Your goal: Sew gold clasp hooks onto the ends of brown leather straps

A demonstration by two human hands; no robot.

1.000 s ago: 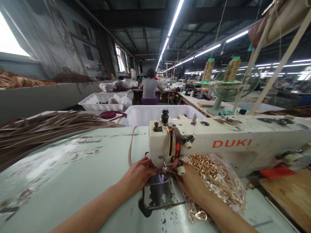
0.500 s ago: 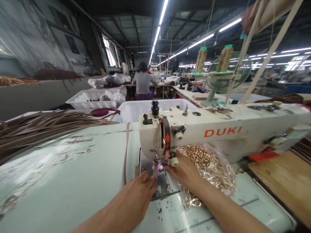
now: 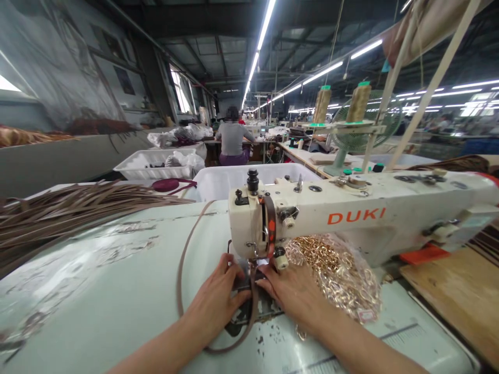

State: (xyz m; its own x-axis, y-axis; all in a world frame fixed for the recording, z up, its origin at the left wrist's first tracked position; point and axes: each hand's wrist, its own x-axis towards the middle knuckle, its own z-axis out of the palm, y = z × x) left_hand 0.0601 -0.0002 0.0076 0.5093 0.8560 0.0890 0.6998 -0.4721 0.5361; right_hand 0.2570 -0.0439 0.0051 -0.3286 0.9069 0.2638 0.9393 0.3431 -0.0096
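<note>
A narrow brown strap [image 3: 181, 275] runs out from under the needle area of the white sewing machine [image 3: 249, 223]. It curves down toward me and back up the left side of the bed in a wide loop. My left hand [image 3: 218, 296] is left of the presser foot, its fingers and thumb apart, the thumb tip close to the strap. On the other side, my right hand [image 3: 296, 291] lies low on the bed, its thumb and index finger a little apart beside the strap. The stitching point is partly hidden by the machine head and my fingers.
A clear bag of gold-coloured metal rings [image 3: 339, 270] lies under the machine arm. Many brown strips [image 3: 78, 208] are heaped at the left, near a dark red coil [image 3: 166, 185]. Behind stands a white bin [image 3: 210, 182]. A person [image 3: 234, 137] sits farther back.
My left hand has let go of the strap and spread its fingers, moving slightly left. The strap now bows into a wide loop toward me. My right hand has shifted slightly down.
</note>
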